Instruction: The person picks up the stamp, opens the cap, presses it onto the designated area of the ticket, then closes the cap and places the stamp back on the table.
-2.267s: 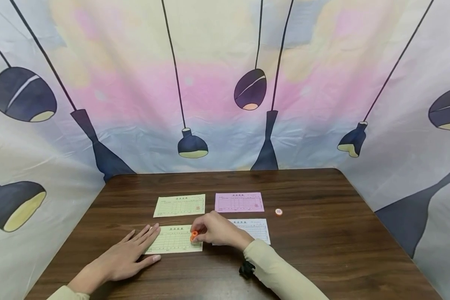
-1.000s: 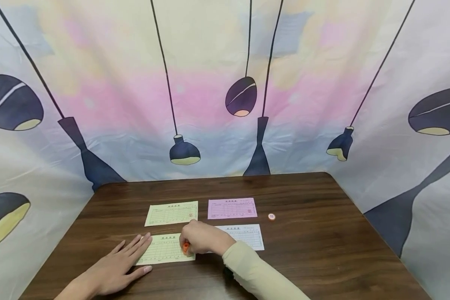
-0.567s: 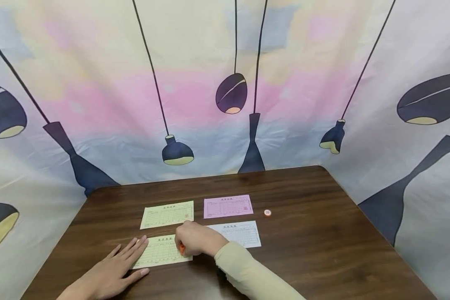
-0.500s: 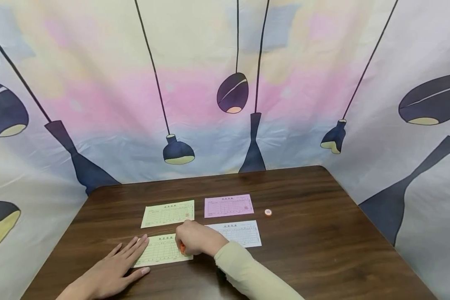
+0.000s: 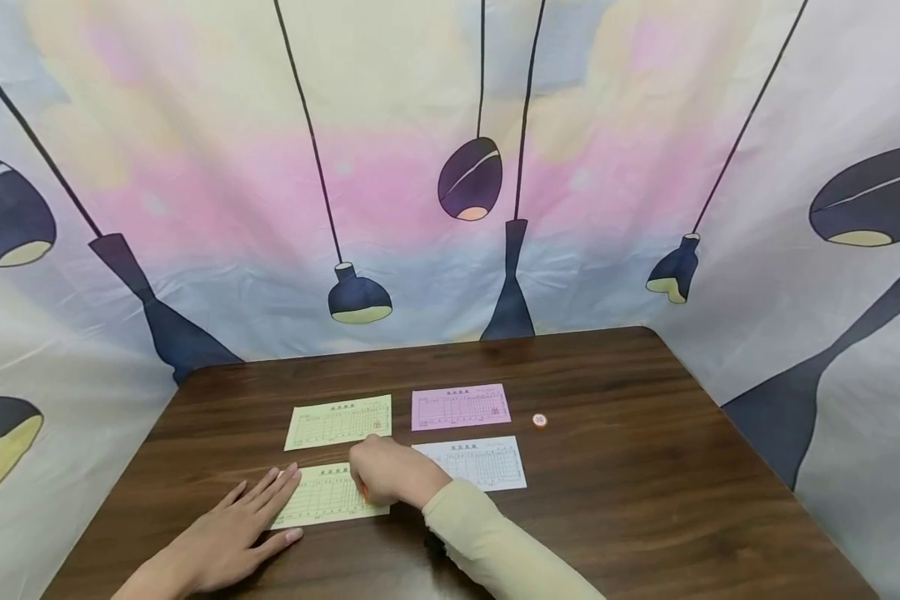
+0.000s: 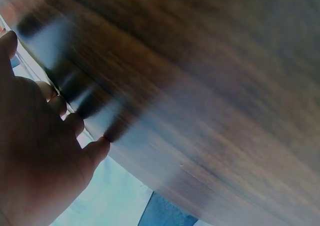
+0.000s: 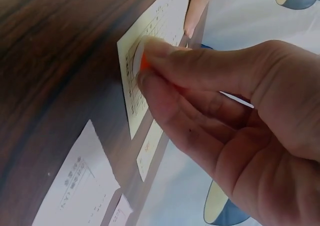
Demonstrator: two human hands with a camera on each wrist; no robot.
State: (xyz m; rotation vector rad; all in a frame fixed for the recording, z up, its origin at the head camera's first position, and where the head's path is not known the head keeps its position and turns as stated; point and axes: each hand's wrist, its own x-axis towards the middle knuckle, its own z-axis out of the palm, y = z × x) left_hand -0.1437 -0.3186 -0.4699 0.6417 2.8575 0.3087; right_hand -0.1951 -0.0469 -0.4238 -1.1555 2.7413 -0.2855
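Note:
In the head view my left hand (image 5: 225, 533) lies flat, fingers spread, over the left end of the near yellow form (image 5: 318, 498). My right hand (image 5: 397, 473) pinches a small orange stamp (image 7: 144, 61) between thumb and fingers; in the right wrist view its white base (image 7: 136, 61) sits right at the printed grid of that form. Most of the stamp is hidden by the hand in the head view. Behind lies another yellow form (image 5: 330, 425), with a red mark near its lower right corner. The left wrist view shows the left hand (image 6: 40, 151) on the wooden tabletop.
A pink form (image 5: 450, 410) bearing a red mark lies at the back, with a white form (image 5: 487, 467) in front of it. Right of the pink one is a small round white disc with an orange rim (image 5: 540, 421). A patterned curtain (image 5: 420, 208) hangs behind the table (image 5: 607, 500).
My right hand has brought the stamp down toward the near yellow form's lower right part and turned over it, hiding more of the orange. The left hand stays on the form; the head view has shifted.

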